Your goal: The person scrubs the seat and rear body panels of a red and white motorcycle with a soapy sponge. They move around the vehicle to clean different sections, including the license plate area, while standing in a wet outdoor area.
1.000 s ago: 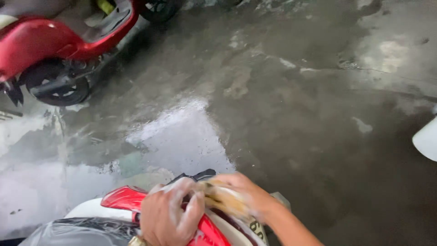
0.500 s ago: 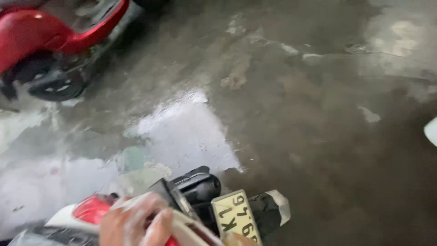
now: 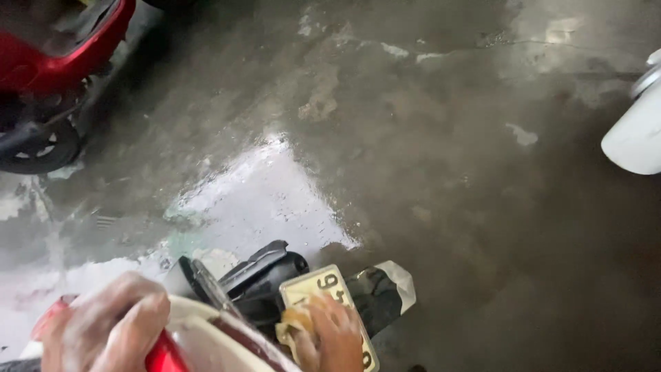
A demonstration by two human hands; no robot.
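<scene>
My left hand (image 3: 107,327), covered in soap suds, rests on the red and white rear body (image 3: 200,341) of a scooter at the bottom of the view. My right hand (image 3: 330,334) grips a yellowish sponge (image 3: 292,329) and presses it against the pale number plate (image 3: 320,289) at the scooter's tail. The black rear fender (image 3: 265,272) and a mudflap (image 3: 385,289) stick out beside the plate.
The wet concrete floor (image 3: 413,158) shines with water and foam patches. A second red scooter (image 3: 48,69) with its black wheel stands at the upper left. A white rounded object (image 3: 637,134) juts in at the right edge.
The view has tilted and shifted, revealing the scooter's tail. My right hand has moved down with the sponge from the seat area onto the number plate; my left hand has slid leftward.
</scene>
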